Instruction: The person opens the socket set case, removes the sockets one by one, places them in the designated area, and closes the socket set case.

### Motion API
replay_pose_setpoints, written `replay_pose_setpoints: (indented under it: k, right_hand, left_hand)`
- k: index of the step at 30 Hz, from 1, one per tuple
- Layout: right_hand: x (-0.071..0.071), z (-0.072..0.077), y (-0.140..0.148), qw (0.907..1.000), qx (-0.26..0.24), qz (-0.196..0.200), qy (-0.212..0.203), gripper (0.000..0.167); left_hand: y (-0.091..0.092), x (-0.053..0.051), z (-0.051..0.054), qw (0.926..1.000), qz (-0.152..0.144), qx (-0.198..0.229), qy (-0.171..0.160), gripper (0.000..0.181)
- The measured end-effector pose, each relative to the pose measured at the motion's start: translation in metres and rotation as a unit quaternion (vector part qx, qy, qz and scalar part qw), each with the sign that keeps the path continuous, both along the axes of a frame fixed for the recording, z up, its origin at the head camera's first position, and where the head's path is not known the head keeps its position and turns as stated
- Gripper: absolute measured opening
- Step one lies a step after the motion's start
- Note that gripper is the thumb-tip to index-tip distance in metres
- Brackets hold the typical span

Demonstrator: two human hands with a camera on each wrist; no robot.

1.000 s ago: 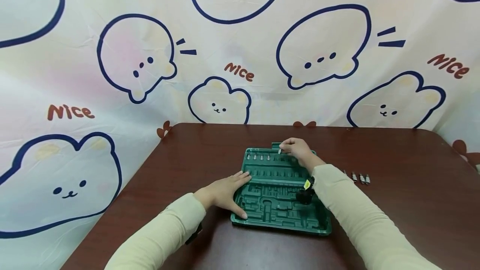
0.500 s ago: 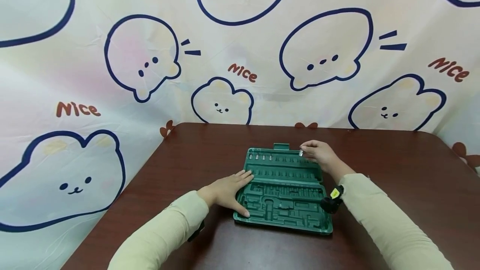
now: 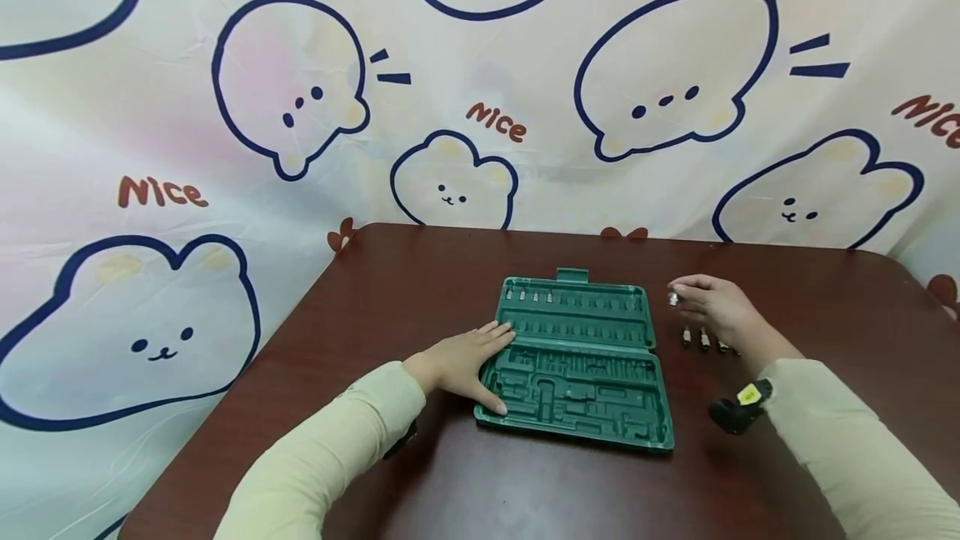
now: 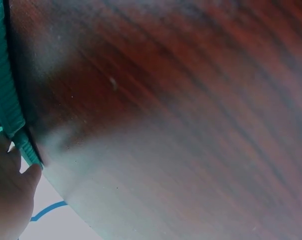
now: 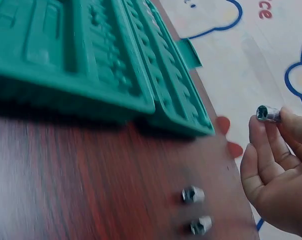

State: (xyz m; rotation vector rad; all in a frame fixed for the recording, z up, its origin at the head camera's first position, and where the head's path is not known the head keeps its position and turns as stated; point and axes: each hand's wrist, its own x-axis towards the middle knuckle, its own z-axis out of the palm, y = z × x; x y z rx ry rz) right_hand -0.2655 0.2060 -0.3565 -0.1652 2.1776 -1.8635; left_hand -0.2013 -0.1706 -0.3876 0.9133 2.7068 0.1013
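A green plastic socket-set case (image 3: pixel 577 394) lies unfolded on the table. Several small metal sockets (image 3: pixel 536 297) stand at the left end of its far row. My left hand (image 3: pixel 461 363) rests on the case's left edge, fingers spread and thumb on the near part; in the left wrist view only part of that hand (image 4: pixel 13 195) shows. To the right of the case, my right hand (image 3: pixel 716 307) pinches one metal socket (image 5: pixel 267 113) between thumb and fingertips, above the table. Several loose sockets (image 3: pixel 704 340) stand on the table just below this hand.
The dark wooden table (image 3: pixel 525 490) reaches back to a patterned cloth (image 3: pixel 540 90) hanging behind it. A latch tab (image 3: pixel 572 275) sticks out from the case's far edge. A black wrist camera (image 3: pixel 738 411) hangs under the right wrist.
My right hand has moved right, from above the case's far row to beyond its right side, carrying the socket. The left hand stays on the case. The head view has shifted slightly.
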Motion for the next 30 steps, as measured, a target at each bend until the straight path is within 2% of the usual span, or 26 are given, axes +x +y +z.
replay_pose_setpoints:
  k: [3, 10, 14, 18, 21, 24, 30]
  right_hand:
    - [0.004, 0.001, 0.014, 0.9998, -0.015, -0.012, -0.002, 0.011]
    - [0.009, -0.003, 0.046, 0.9974, -0.054, -0.046, -0.011, 0.009]
    - [0.012, -0.009, 0.066, 0.9962, -0.051, -0.07, -0.004, 0.008]
    - [0.015, -0.018, 0.084, 0.9937, -0.06, -0.094, -0.015, 0.007]
    - [0.018, -0.024, 0.094, 0.9926, -0.05, -0.109, -0.019, 0.005]
    - [0.02, -0.029, 0.101, 0.9927, -0.018, -0.119, -0.015, 0.005]
    - [0.027, -0.036, 0.111, 0.9925, 0.057, -0.108, -0.004, 0.008]
  left_hand:
    - [0.001, -0.001, 0.003, 1.0, 0.004, -0.002, -0.006, 0.107]
    - [0.001, -0.002, 0.005, 0.9998, 0.006, 0.001, -0.017, 0.107]
    - [0.001, 0.0, 0.004, 0.9997, 0.008, 0.008, -0.022, 0.108]
    - [0.0, 0.001, 0.004, 0.9996, 0.009, 0.012, -0.025, 0.107]
    - [-0.001, 0.002, 0.004, 0.9996, 0.011, 0.011, -0.025, 0.106]
    - [-0.002, 0.001, 0.005, 0.9996, 0.013, 0.012, -0.022, 0.106]
    - [0.001, -0.001, 0.004, 0.9995, 0.008, 0.02, -0.026, 0.106]
